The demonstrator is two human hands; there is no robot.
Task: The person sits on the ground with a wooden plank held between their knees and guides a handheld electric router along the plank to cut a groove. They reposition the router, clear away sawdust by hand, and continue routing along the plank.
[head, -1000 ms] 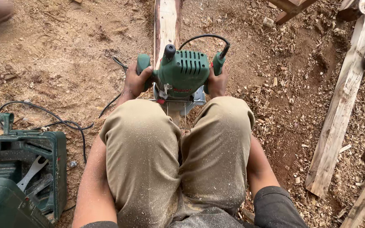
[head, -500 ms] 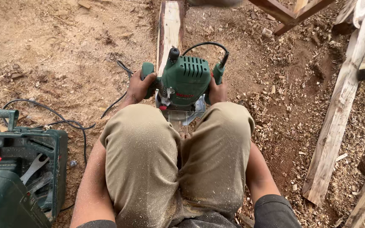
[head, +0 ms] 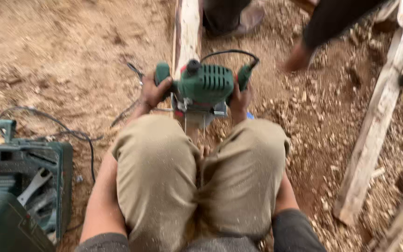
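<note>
Now the green router (head: 204, 86) sits upright on the plank (head: 187, 32), which runs straight away from the knees. Left hand (head: 154, 92) and right hand (head: 240, 99) each clench a side handle, arms stretched forward.

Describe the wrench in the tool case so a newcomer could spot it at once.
Start at the green tool case lying open on the sawdust ground at the lower left, beside the person's left knee. Inside its dark tray lies the wrench, slanting from lower left to upper right. It is the only pale grey metal piece there, with an open-ended jaw at its top, unlike the green and red plastic around it.
</note>
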